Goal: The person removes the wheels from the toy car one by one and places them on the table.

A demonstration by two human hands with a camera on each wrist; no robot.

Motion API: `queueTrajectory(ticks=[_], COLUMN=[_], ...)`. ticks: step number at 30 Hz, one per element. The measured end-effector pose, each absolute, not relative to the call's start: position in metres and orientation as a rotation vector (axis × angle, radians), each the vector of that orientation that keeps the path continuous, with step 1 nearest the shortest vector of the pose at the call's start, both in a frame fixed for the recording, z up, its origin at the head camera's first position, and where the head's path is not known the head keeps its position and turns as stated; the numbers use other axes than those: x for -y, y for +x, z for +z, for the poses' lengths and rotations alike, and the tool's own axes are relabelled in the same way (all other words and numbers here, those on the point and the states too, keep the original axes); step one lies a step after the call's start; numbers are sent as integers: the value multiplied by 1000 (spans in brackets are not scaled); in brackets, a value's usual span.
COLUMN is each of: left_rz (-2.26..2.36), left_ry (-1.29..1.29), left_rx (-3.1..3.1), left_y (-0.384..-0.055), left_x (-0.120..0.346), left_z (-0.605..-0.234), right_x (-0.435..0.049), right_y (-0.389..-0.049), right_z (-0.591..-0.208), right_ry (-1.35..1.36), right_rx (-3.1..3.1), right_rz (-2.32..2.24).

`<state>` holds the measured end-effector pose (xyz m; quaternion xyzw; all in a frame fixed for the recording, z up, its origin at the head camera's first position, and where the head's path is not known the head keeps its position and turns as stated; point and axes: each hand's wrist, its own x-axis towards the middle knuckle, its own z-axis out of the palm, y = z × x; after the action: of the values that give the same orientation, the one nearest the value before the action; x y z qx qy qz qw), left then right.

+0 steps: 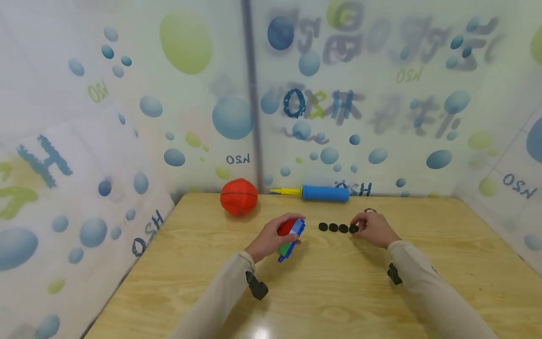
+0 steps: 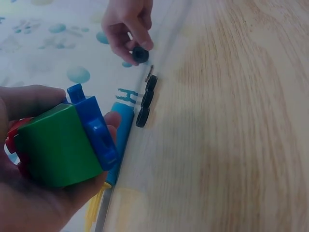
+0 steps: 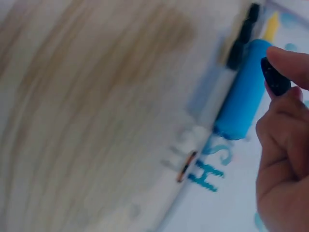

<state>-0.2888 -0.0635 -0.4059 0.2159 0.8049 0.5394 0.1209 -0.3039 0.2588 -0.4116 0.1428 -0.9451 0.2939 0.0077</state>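
My left hand [image 1: 275, 238] grips a toy block vehicle body [image 2: 63, 145] with red, green and light parts on a blue base [image 2: 96, 133]. Part of its red side is hidden by the palm. The right hand [image 1: 374, 230] pinches a small black toy wheel [image 3: 276, 77] between thumb and fingers, at the right end of a row. Three more black wheels [image 1: 333, 227] lie in that row on the table, to the left of the pinched one. In the left wrist view, the pinched wheel [image 2: 140, 55] appears raised off the tabletop.
A blue hand pump [image 1: 325, 193] with a yellow nozzle lies along the table's back edge. To its left sits a red ball [image 1: 239, 197] with dark lines. A small dark-rimmed round item [image 1: 370, 210] lies behind the right hand. Patterned walls enclose the wooden table [image 1: 322, 292].
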Motion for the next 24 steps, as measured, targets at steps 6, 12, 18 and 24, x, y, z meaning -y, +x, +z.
queueTrajectory(ticks=[6,12,18,24], left_rz=[1571,1530,1505,1466], left_ry=[677,672,693,747], left_rx=[-2364,-2393,-2392,-2374], left_y=[-289,-288,-287,-286], left_x=[64,64,64,61], left_z=[-404,-405,-406,-409], right_x=[-270,-267,-265,-270], right_y=[-313,-321,-328,-331], right_z=[-417,-420,-426,-432], right_ry=[342,284,276,265], right_rx=[3054,3115,3119,3125], right_rz=[853,856,820,864])
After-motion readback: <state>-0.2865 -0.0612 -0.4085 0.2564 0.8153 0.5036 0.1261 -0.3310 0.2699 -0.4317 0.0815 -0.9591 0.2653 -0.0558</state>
